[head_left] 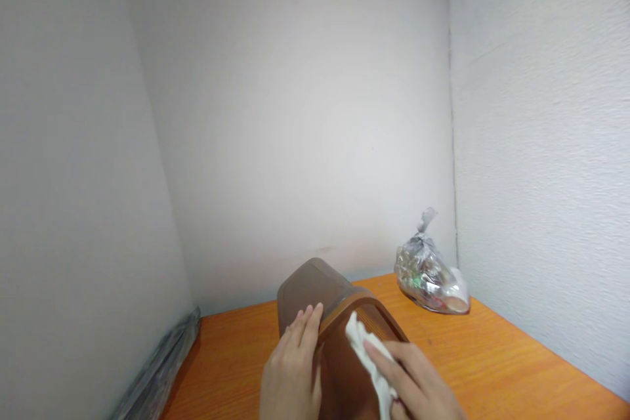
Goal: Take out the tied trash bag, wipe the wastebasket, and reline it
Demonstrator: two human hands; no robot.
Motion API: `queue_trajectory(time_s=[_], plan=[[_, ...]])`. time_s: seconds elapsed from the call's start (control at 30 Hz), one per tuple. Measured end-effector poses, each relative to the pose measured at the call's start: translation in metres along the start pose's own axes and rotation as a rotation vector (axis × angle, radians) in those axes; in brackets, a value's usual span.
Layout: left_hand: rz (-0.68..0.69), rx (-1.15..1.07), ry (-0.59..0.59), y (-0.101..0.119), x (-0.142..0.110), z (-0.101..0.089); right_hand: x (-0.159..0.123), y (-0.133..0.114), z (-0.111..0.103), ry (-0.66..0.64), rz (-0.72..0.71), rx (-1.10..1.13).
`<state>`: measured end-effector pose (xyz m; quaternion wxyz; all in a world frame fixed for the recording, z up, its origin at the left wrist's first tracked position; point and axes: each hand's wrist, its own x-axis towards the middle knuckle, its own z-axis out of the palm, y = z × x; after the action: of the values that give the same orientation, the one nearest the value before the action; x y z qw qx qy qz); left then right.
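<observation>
Brown plastic waste bin (pixel 315 289), tilted, mouth toward the wearer, over an orange laminate tabletop (pixel 487 348); judged light and stiff, best held by its thick rim; no legible marking. Left hand (pixel 290 367): fingers flat, close together, on the bin's outer wall. Right hand (pixel 413 384): fingers narrow, pressing a soft white cloth (pixel 367 354) inside the rim. Right of bin, well apart: knotted clear plastic bag (pixel 426 275) of mixed items. Left of bin: grey plastic sheet (pixel 157 367).

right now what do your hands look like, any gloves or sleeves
Both are bare: neither the left hand nor the right hand wears a glove, and no ring or watch shows. No sleeve or cuff is in view, as the frame cuts off both hands at the bottom edge.
</observation>
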<state>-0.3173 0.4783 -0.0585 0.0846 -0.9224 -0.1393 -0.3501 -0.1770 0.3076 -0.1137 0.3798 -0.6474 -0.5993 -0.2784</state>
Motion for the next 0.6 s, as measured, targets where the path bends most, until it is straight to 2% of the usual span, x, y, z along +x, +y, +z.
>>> queue_trajectory(time_s=[0.07,0.13,0.2,0.27,0.37,0.47,0.53,0.6], plan=[[0.000,-0.011,0.003,-0.001,-0.002,0.000,0.022,0.000,-0.020,0.121,-0.001,-0.086],[-0.017,-0.023,-0.006,-0.003,-0.003,-0.002,0.045,0.000,-0.022,0.143,0.019,-0.162],[-0.032,-0.034,-0.004,-0.007,-0.006,-0.004,0.061,0.004,-0.009,0.130,0.073,-0.208],[-0.035,-0.048,0.015,-0.013,-0.011,-0.005,0.065,0.013,0.011,0.139,0.155,-0.190],[-0.055,-0.089,0.059,-0.027,-0.027,-0.001,0.045,0.030,0.042,0.180,0.306,-0.062],[-0.184,-0.156,0.130,-0.039,-0.047,0.008,0.004,0.049,0.065,0.157,0.413,0.020],[-0.282,-0.198,0.162,-0.042,-0.057,0.011,-0.022,0.058,0.074,0.138,0.466,0.033],[-0.335,-0.220,0.142,-0.042,-0.060,0.008,-0.038,0.063,0.077,0.089,0.527,0.085]])
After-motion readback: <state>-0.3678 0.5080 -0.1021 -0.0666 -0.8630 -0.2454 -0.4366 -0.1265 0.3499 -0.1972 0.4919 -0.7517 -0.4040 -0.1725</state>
